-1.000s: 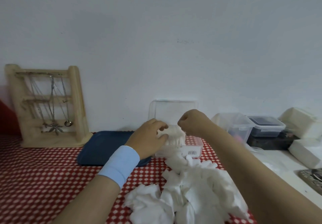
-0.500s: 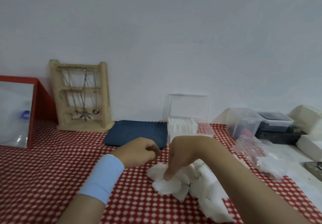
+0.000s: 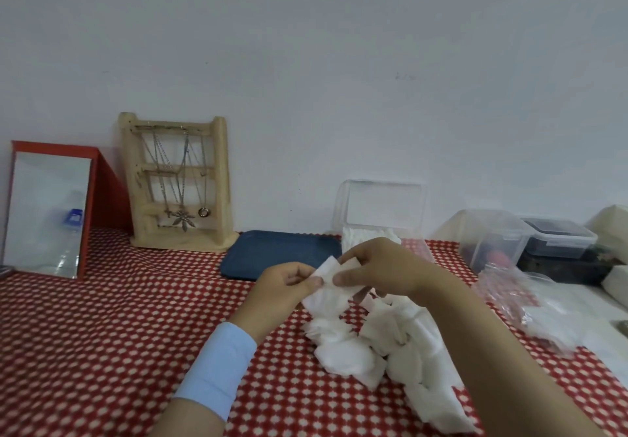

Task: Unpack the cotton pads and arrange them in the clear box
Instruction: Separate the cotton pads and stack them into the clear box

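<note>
Several white square cotton pads [image 3: 328,287] pinched between both hands.

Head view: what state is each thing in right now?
clear box: lid up, partly filled with pads
left hand: pinches the held cotton pads
right hand: pinches the same pads
pile of cotton pads: loose on the cloth
plastic bag: crumpled, lying beside the pile
dark tub: lid on
</note>
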Demonstrator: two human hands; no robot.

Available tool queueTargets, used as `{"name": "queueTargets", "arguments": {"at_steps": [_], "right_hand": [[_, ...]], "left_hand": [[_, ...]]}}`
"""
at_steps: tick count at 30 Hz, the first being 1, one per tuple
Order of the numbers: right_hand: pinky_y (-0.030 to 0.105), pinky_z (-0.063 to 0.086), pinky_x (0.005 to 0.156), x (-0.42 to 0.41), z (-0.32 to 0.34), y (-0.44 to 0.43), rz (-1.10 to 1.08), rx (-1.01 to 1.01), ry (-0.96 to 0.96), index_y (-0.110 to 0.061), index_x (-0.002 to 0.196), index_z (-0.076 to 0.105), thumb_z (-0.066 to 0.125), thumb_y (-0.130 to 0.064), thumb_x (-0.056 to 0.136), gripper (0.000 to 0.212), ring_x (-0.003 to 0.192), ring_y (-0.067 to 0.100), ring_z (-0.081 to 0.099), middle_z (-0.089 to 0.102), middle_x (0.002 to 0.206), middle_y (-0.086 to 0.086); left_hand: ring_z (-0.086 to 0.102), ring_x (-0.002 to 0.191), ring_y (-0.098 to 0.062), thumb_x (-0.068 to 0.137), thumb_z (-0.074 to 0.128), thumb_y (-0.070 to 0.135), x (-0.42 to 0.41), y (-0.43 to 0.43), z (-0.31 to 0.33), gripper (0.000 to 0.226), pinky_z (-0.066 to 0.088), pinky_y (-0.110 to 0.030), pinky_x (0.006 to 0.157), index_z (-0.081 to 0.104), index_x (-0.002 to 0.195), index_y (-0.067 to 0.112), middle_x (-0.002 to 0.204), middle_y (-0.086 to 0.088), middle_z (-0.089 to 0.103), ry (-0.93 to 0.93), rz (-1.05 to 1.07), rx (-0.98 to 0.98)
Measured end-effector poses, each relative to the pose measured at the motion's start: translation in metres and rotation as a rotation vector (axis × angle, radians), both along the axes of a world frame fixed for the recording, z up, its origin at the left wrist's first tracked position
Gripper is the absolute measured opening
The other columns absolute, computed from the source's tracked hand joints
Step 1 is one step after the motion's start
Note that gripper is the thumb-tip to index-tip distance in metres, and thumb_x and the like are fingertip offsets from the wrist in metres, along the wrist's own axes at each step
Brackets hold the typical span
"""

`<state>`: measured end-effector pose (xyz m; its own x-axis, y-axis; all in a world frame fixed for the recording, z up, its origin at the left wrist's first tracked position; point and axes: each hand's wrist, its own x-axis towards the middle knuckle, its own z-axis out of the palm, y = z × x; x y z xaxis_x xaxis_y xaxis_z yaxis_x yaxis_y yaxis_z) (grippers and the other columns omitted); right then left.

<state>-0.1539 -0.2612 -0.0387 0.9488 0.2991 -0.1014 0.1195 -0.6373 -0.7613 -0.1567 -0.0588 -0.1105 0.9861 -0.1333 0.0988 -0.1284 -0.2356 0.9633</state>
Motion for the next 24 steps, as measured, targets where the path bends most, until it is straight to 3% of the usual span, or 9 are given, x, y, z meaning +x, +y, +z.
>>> {"name": "queueTargets", "arguments": {"at_steps": [3,5,10,14,18,20,22,24], "right_hand": [[0.026,0.046,0.056,0.006,-0.006,-0.002,-0.080,0.101,0.008,-0.010,0.094,0.077,0.078,-0.022,0.086,0.015,0.073,0.022,0.068,0.077,0.091,0.016],[0.031,0.046,0.061,0.006,-0.008,-0.002,-0.123,0.164,0.021,-0.006,0.093,0.076,0.077,-0.021,0.087,0.017,0.069,0.017,0.069,0.077,0.087,0.015],[0.034,0.046,0.061,0.006,-0.010,-0.002,-0.103,0.190,0.037,-0.006,0.094,0.077,0.075,-0.025,0.090,0.020,0.067,0.017,0.069,0.078,0.086,0.010],[0.029,0.047,0.057,0.006,-0.011,0.001,-0.105,0.203,0.015,-0.009,0.093,0.077,0.074,-0.026,0.091,0.017,0.069,0.019,0.064,0.077,0.089,0.015],[0.030,0.045,0.056,0.005,-0.014,0.007,-0.119,0.196,-0.011,-0.010,0.089,0.076,0.071,-0.025,0.092,0.015,0.066,0.018,0.058,0.074,0.082,0.014],[0.032,0.044,0.058,0.005,-0.014,0.008,-0.117,0.168,-0.026,-0.010,0.087,0.075,0.071,-0.027,0.091,0.017,0.063,0.017,0.055,0.070,0.076,0.013],[0.035,0.044,0.061,0.004,-0.014,0.009,-0.090,0.164,-0.038,-0.010,0.085,0.075,0.072,-0.028,0.090,0.019,0.063,0.018,0.054,0.068,0.074,0.012],[0.035,0.044,0.062,0.003,-0.014,0.011,-0.059,0.182,-0.048,-0.012,0.083,0.077,0.073,-0.028,0.090,0.017,0.065,0.020,0.055,0.069,0.075,0.010]], "left_hand": [[0.074,0.097,-0.010,0.096,0.067,0.020,-0.003,0.004,0.001,0.011,0.057,-0.025,0.085,0.075,0.105,0.019,0.101,0.006,0.079,0.020,-0.011,-0.080],[0.073,0.100,-0.009,0.094,0.069,0.022,-0.005,0.005,0.002,0.017,0.058,-0.027,0.088,0.072,0.112,0.021,0.105,0.008,0.078,0.006,-0.029,-0.081],[0.077,0.092,-0.022,0.102,0.053,0.044,-0.006,-0.002,0.008,0.031,0.063,-0.036,0.077,0.076,0.100,0.024,0.099,-0.002,0.080,0.221,0.073,-0.216],[0.076,0.087,-0.019,0.095,0.069,0.019,-0.008,0.004,0.005,0.010,0.062,-0.033,0.074,0.075,0.103,0.015,0.099,-0.006,0.079,0.125,0.015,-0.134],[0.075,0.099,-0.017,0.085,0.079,0.007,-0.012,0.008,0.006,0.032,0.061,-0.035,0.086,0.069,0.114,0.016,0.105,0.002,0.079,0.089,-0.112,-0.046],[0.075,0.100,-0.017,0.087,0.078,0.013,-0.012,0.005,0.006,0.032,0.060,-0.035,0.088,0.067,0.117,0.018,0.107,0.001,0.079,0.091,-0.121,-0.037],[0.076,0.095,-0.022,0.097,0.066,0.031,-0.011,0.000,0.008,0.018,0.062,-0.038,0.084,0.069,0.111,0.020,0.102,-0.003,0.079,0.192,-0.046,-0.179],[0.076,0.091,-0.021,0.100,0.062,0.033,-0.009,-0.001,0.007,0.016,0.063,-0.039,0.080,0.071,0.106,0.022,0.098,-0.002,0.079,0.230,0.031,-0.237]]}}
